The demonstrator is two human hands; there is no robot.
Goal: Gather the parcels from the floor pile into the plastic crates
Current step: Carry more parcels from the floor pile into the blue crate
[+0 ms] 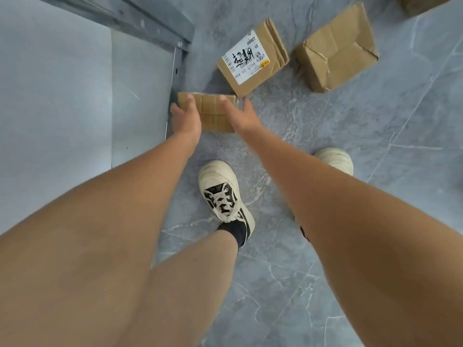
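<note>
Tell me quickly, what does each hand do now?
Left hand: grips the left side of the small cardboard parcel.
Right hand: fingers straight, pressing the parcel's right side.

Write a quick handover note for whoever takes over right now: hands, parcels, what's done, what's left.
Left hand: gripping the left edge of the small box, thumb on top.
Right hand: open against the box's right side, thumb on top. Whether the box is off the floor yet cannot be told.
Labelled box lies just beyond it; crumpled box to its right; another box corner shows at the top edge.
No crate in view, so nothing visibly gathered.
Left: lift this box, take it to a crate, then fetch the others.
</note>
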